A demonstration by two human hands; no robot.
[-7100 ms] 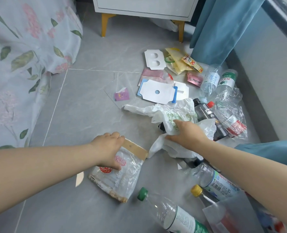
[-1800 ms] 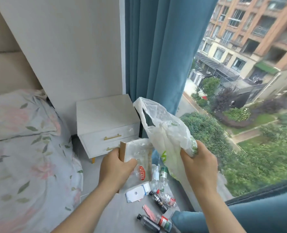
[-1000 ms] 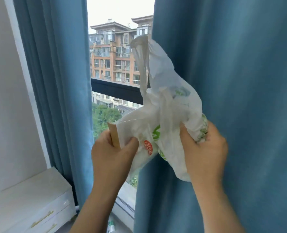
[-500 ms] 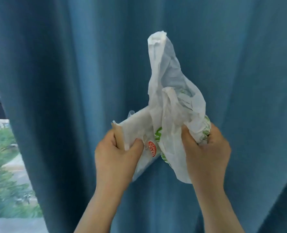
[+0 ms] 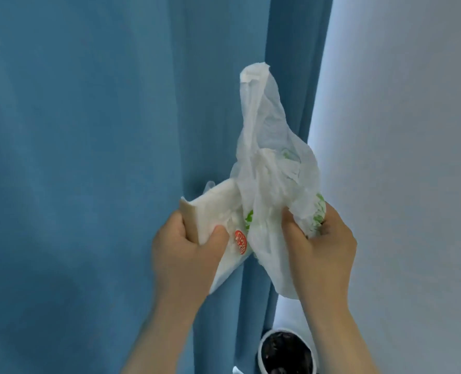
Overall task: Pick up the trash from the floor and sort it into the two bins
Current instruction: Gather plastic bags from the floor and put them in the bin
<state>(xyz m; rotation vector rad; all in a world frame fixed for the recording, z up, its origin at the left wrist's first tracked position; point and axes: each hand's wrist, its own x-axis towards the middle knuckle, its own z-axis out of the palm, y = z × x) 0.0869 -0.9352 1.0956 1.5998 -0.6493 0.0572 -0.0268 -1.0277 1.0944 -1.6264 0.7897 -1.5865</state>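
My left hand [image 5: 186, 255] grips a clear plastic package [image 5: 218, 209] with a tan cardboard strip and a red round logo. My right hand [image 5: 321, 247] clutches a crumpled white plastic bag [image 5: 272, 163] with green print, one handle sticking up. Both are held at chest height, close together and touching, in front of a blue curtain. Below my right forearm, the round white rim of a bin [image 5: 264, 346] with a dark liner shows at the bottom edge. Only one bin is in view.
The blue curtain [image 5: 102, 157] fills the left and middle of the view. A pale grey wall [image 5: 412, 157] takes up the right side. The floor and the remaining trash are out of sight.
The view has swung right, from the window and curtain to the curtain's edge and the wall. A bin has come into view below. Both hands still hold the same items.
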